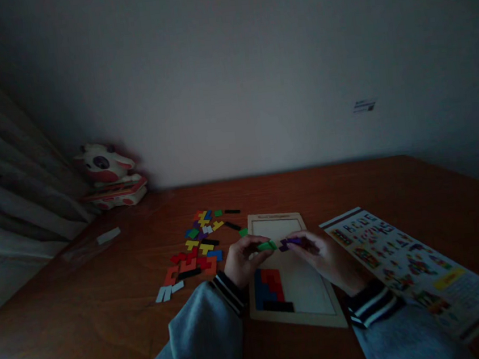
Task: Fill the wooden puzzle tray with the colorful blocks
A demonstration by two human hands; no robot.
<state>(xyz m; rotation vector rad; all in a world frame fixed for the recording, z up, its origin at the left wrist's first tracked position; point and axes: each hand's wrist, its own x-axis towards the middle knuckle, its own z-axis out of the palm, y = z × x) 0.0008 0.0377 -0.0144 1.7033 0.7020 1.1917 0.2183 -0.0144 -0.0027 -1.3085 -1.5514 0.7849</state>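
Above a shallow wooden puzzle tray, both my hands hold up small flat blocks. My left hand pinches a green puzzle piece. In the fingers of my right hand is a purple puzzle piece, a small gap away from the green one. Set into the tray's lower left corner are a blue piece, a red piece and a black piece. The tray's bare pale base shows around them.
Left of the tray lie several loose coloured pieces. A printed pattern sheet is at the right. A toy cow stands at the back left by a curtain, with a small white slip in front.
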